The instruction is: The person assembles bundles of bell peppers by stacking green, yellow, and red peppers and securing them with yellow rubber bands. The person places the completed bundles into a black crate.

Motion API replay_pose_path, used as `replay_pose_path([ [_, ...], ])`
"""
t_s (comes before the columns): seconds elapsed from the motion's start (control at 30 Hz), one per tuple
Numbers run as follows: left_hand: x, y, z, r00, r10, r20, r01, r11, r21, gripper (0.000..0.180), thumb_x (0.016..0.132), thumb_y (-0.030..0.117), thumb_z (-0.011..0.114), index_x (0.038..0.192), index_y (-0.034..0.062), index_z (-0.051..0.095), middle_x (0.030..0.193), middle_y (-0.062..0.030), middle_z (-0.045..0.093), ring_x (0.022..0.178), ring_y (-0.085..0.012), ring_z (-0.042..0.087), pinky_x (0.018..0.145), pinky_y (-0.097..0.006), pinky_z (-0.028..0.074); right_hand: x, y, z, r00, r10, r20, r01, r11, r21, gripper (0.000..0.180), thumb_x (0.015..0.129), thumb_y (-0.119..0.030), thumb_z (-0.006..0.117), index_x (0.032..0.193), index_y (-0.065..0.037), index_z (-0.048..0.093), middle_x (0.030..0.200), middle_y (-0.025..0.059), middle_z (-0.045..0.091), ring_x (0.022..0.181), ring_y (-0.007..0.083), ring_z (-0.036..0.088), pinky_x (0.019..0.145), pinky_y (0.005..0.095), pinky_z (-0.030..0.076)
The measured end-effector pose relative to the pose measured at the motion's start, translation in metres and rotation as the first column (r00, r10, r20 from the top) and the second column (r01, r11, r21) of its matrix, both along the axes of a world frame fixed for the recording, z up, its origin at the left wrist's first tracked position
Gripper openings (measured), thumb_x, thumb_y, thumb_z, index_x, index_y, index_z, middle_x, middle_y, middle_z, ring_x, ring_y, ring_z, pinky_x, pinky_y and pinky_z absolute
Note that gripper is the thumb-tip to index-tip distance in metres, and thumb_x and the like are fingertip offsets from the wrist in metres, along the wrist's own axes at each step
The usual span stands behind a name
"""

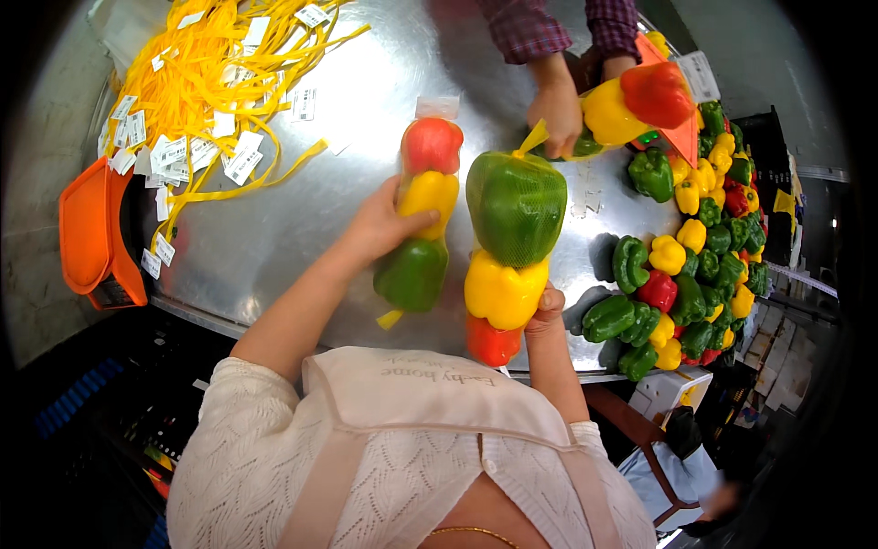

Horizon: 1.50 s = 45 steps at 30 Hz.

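Observation:
My left hand [389,218] is closed round a netted pack of bell peppers [428,194], gripping it at the yellow one. Red lies at its far end, green at its near end, and a white label sticks out beyond the red. A second netted pack of bell peppers [506,291] is in my right hand [546,313], held nearer to me and above the metal table [338,188]. In that pack the green pepper is farthest, yellow sits in the middle and red is closest. Its yellow net tail points up at the far end.
Yellow net sleeves [206,87] with white labels pile up at the far left, near an orange scale [96,233]. Loose bell peppers [709,265] heap along the right side. Across the table, a co-worker's hand [556,108] is beside another netted pepper pack [631,105].

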State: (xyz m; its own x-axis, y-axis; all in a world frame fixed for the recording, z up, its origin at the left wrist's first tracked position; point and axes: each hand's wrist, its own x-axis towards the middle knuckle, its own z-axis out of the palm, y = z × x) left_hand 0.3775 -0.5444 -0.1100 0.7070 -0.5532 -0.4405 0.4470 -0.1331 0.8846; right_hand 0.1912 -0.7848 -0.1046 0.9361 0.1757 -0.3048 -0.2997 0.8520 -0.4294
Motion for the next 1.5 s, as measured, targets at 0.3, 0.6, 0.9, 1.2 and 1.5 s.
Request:
replay_pose_path([
  [0.3, -0.017, -0.027, 0.013, 0.829, -0.249, 0.5, -0.094, 0.82, 0.564, 0.073, 0.07, 0.047, 0.081, 0.129, 0.0098, 0.058, 0.109, -0.0226, 0.064, 0.103, -0.0428, 0.061, 0.093, -0.051, 0.049, 0.0, 0.012, 0.029, 0.994, 0.023, 0.103, -0.016, 0.998, -0.068, 0.1, 0.063, -0.018, 0.078, 0.15, 0.0, 0.032, 0.143, 0.0178, 0.05, 0.129, 0.0326, 0.053, 0.11, 0.0429, 0.042],
  [0.6, -0.009, -0.024, 0.009, 0.91, -0.158, 0.383, 0.029, 0.947, 0.32, 0.061, 0.076, 0.034, 0.081, 0.125, 0.0027, 0.062, 0.113, -0.0141, 0.07, 0.104, -0.0257, 0.068, 0.09, -0.039, 0.053, -0.016, 0.008, 0.101, 0.94, -0.245, 0.238, 0.342, 0.676, -0.653, 0.102, 0.067, -0.014, 0.082, 0.152, -0.004, 0.027, 0.143, 0.0111, 0.045, 0.134, 0.0253, 0.046, 0.112, 0.0373, 0.036],
  [0.9, -0.015, -0.029, 0.007, 0.952, -0.106, 0.287, -0.004, 0.934, 0.357, 0.065, 0.08, 0.036, 0.077, 0.13, 0.0017, 0.056, 0.119, -0.0149, 0.067, 0.108, -0.0264, 0.066, 0.093, -0.037, 0.051, -0.074, -0.004, 0.14, 0.821, -0.412, 0.396, 0.251, -0.362, -0.898, 0.087, 0.063, -0.014, 0.082, 0.139, -0.002, 0.043, 0.134, 0.0156, 0.049, 0.124, 0.0309, 0.048, 0.106, 0.041, 0.04],
  [1.2, -0.026, -0.037, 0.02, 0.994, -0.029, 0.105, 0.018, 0.994, 0.107, 0.056, 0.087, 0.02, 0.073, 0.131, -0.0041, 0.049, 0.113, -0.0138, 0.065, 0.098, -0.0237, 0.067, 0.081, -0.035, 0.057, -0.108, -0.052, 0.124, 0.817, -0.337, 0.468, 0.24, -0.538, -0.808, 0.082, 0.062, -0.014, 0.081, 0.136, -0.005, 0.046, 0.131, 0.0173, 0.051, 0.122, 0.0362, 0.048, 0.106, 0.0443, 0.039],
  [1.5, -0.125, -0.01, 0.084, 0.968, 0.248, -0.047, -0.252, 0.947, -0.197, 0.042, 0.085, 0.018, 0.071, 0.122, 0.0, 0.061, 0.106, -0.0064, 0.067, 0.093, -0.0157, 0.064, 0.083, -0.03, 0.053, -0.126, -0.099, 0.095, 0.911, -0.249, 0.329, 0.409, 0.444, -0.797, 0.086, 0.075, -0.013, 0.069, 0.151, -0.005, 0.031, 0.144, 0.0157, 0.044, 0.127, 0.0328, 0.05, 0.105, 0.0456, 0.044],
])
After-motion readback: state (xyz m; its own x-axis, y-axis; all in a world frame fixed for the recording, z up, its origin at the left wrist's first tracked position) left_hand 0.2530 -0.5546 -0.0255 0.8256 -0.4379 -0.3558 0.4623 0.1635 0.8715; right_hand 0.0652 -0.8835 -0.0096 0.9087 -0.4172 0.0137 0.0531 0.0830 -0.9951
